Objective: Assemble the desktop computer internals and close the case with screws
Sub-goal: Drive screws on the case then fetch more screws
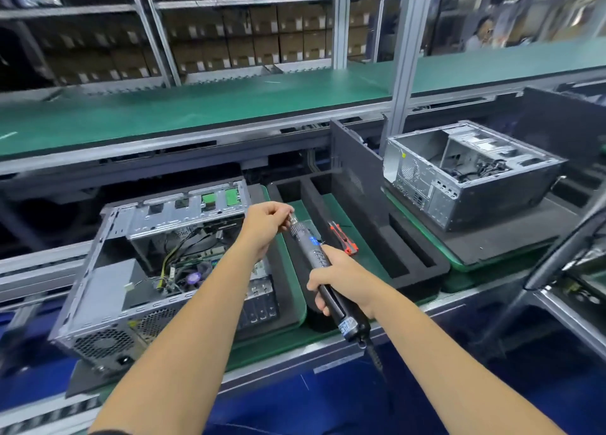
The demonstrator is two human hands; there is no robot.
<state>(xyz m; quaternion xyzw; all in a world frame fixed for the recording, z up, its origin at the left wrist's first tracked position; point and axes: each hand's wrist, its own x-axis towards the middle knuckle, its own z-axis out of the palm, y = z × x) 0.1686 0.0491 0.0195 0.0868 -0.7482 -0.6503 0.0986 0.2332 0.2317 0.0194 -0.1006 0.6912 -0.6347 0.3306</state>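
Green-matted conveyor line (344,257) carries an open computer case (157,270) near its front edge. Above the case's right side, the right hand (341,277) wraps its fingers around an electric screwdriver (321,267), while the left hand (265,228) pinches the tool's tip with thumb and fingertips.
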